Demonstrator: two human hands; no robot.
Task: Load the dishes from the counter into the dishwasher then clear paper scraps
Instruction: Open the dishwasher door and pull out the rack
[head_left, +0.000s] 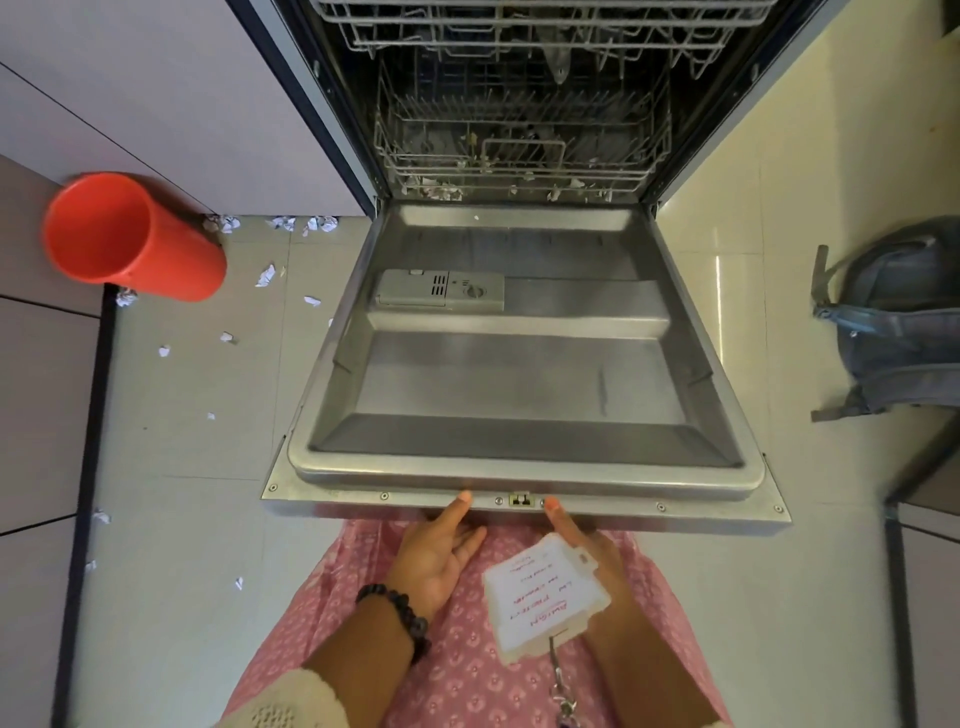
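The dishwasher door (519, 384) lies fully open and flat in front of me, its steel inner face bare. Both wire racks show inside: the lower rack (519, 150) holds no dishes, only paper scraps (441, 191) at its front; the upper rack (519, 26) is at the top edge. My left hand (441, 545) and my right hand (582, 540) grip the door's near edge from below, thumbs on top. Torn white paper scraps (265, 275) litter the floor left of the door. An orange cup (130, 234) lies on its side on the counter corner at left.
A grey-blue backpack (893, 322) rests on the floor to the right of the door. A white ID badge (545, 597) on a lanyard hangs in front of my right wrist. Cabinet fronts flank the dishwasher on both sides.
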